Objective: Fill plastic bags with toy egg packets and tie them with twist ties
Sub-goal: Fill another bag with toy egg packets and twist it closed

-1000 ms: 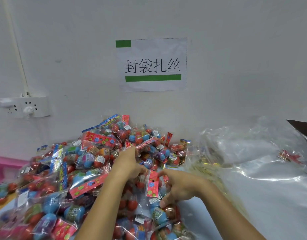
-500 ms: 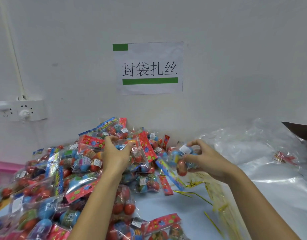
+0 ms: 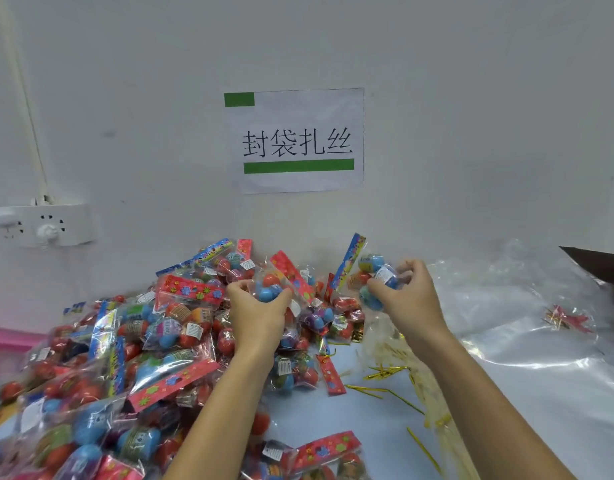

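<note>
Fingers (image 3: pixel 281 297) of our left hand (image 3: pixel 255 315) grasp one egg packet (image 3: pixel 272 289); right hand (image 3: pixel 407 294) grasps another packet (image 3: pixel 376 271). Pile (image 3: pixel 125 358) uncountable, cut off at the frame edge.

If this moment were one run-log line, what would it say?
left hand: holds egg packet | right hand: holds second packet | bagging: not yet begun

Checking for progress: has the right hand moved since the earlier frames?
Yes. The right hand, holding an egg packet, rose off the pile and moved right, nearer the wall sign's height.
</note>
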{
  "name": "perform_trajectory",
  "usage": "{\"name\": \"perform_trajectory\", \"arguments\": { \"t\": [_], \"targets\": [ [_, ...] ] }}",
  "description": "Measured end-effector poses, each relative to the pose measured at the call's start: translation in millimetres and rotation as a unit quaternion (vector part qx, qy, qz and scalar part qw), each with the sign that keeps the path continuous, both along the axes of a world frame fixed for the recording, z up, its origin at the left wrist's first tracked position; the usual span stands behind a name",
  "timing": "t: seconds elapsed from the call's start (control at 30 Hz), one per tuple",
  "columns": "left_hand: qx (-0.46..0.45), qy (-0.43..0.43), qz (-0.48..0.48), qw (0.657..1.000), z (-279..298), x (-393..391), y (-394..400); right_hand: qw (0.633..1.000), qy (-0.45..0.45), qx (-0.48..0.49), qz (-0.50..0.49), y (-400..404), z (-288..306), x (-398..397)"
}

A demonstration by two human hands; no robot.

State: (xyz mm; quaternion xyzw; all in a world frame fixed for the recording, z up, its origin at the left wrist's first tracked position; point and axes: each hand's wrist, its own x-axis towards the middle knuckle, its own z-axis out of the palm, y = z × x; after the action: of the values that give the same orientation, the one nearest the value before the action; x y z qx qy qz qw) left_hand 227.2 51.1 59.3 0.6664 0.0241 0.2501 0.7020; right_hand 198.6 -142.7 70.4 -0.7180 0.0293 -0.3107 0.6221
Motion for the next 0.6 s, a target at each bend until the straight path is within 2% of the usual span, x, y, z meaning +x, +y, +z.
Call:
{"name": "perform_trajectory", "arguments": {
  "t": [0.1,0.17,0.27,0.37,0.6],
  "targets": [
    [0.022,-0.044,-0.012,0.999,-1.7,-7.7,-15.1,0.991,-0.059,-0.098,-0.067,24.4,-1.1,-0.9],
    [0.04,-0.091,-0.049,0.994,-3.2,-12.6,-28.1,0.977,-0.1,-0.175,-0.074,41.2,-4.8,-2.7],
    [-0.037,-0.094,-0.154,0.983,2.5,-19.2,-40.8,0.958,-0.127,-0.252,-0.057,51.4,-9.3,-5.3],
    [-0.121,-0.077,-0.245,0.959,10.3,-23.8,-37.2,0.957,-0.135,-0.257,-0.009,45.7,-4.7,-8.1],
    [-0.083,-0.101,-0.295,0.946,6.1,-25.3,-35.6,0.948,-0.158,-0.274,0.023,53.2,3.5,-13.1]
  ]
}}
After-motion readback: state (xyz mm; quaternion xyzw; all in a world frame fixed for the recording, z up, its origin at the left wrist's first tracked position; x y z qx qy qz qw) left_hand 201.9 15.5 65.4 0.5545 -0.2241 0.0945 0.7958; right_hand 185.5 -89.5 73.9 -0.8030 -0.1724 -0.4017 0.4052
